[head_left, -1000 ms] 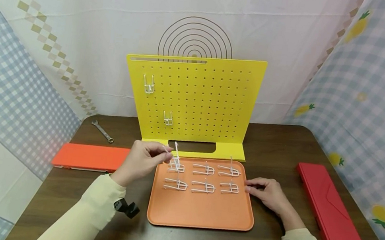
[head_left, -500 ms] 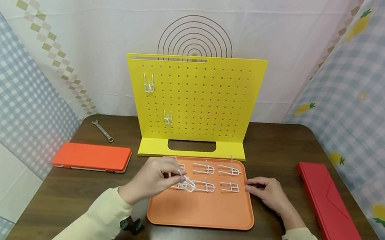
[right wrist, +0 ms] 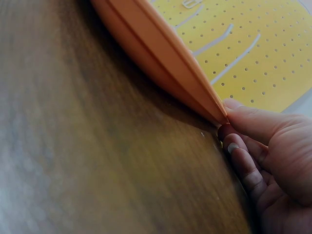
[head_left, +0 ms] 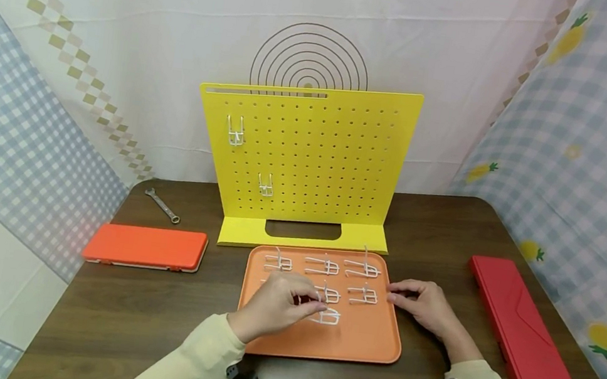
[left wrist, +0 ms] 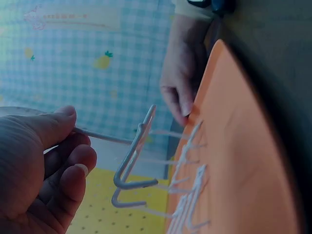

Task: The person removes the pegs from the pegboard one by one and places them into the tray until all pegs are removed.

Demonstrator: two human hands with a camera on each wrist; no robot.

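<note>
My left hand (head_left: 279,305) is over the orange tray (head_left: 361,342) and pinches a white wire pegboard hook (left wrist: 130,161) by its single prong, between thumb and forefinger. The two bent ends of that hook point away from the hand in the left wrist view. More white pegboard hooks (head_left: 364,295) lie in two rows on the tray, some partly covered by the left hand. With thumb and fingers, my right hand (head_left: 427,307) pinches the tray's right rim, as the right wrist view also shows.
Behind the tray stands a yellow pegboard (head_left: 318,160) with an upper hook (head_left: 236,132) and a lower hook (head_left: 266,186) hung at its left. An orange case (head_left: 145,246) and a wrench (head_left: 162,205) lie to the left, a red case (head_left: 520,323) to the right.
The left hand has carried the hook from the tray's back left corner rightward and toward the front, past the two rows. The right hand has stayed at the rim.
</note>
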